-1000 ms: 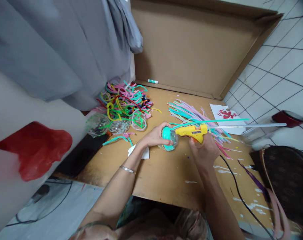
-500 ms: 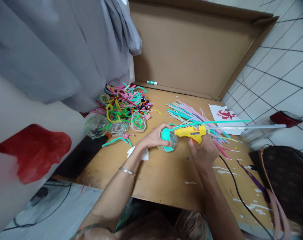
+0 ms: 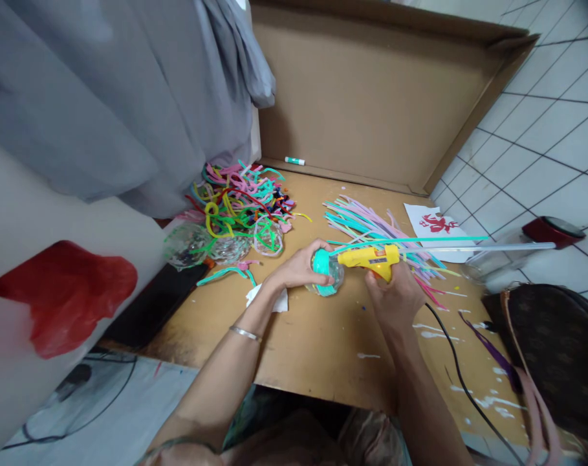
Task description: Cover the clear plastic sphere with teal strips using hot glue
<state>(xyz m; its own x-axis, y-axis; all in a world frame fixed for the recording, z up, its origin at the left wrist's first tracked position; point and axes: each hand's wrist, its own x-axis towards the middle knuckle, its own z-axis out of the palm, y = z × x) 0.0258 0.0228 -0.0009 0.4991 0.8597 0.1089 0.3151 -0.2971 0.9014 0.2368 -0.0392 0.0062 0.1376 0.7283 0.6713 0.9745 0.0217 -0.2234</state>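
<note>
A brown board (image 3: 361, 103) stands behind a wooden table (image 3: 303, 349) where a person works with both hands, as gray cloth (image 3: 104, 97) hangs at left and white tiles (image 3: 560, 116) line the right. A dark bag (image 3: 560, 349) sits at the table's right edge, its pink strap hanging near us, and a flat black slab (image 3: 152, 307) lies near the left edge. Close to the slab we see a tangled heap (image 3: 245, 200) of colored strands, with clear round pieces along its near side; a looser bundle (image 3: 356, 217) of straight strands fans out beyond the hands, and a sheet (image 3: 417, 217) bearing a red design rests by the tiles. At center, the right hand (image 3: 403, 291) closes around the handle of a yellow glue gun (image 3: 371, 257), though we cannot tell whether its trigger is squeezed. The left hand (image 3: 303, 262) wraps thumb and fingers about a clear piece (image 3: 339, 278), held over the middle of the table and ringed by a teal band (image 3: 321, 262). The gun's nozzle points at that piece; whether it touches, we cannot tell. From the band a teal strand (image 3: 449, 239) runs rightward above the gun, while a clear rod (image 3: 507, 246) juts from the gun's back. A bracelet (image 3: 245, 332) circles the left wrist, and a small green-and-white tube (image 3: 294, 161) lies at the board's foot.
</note>
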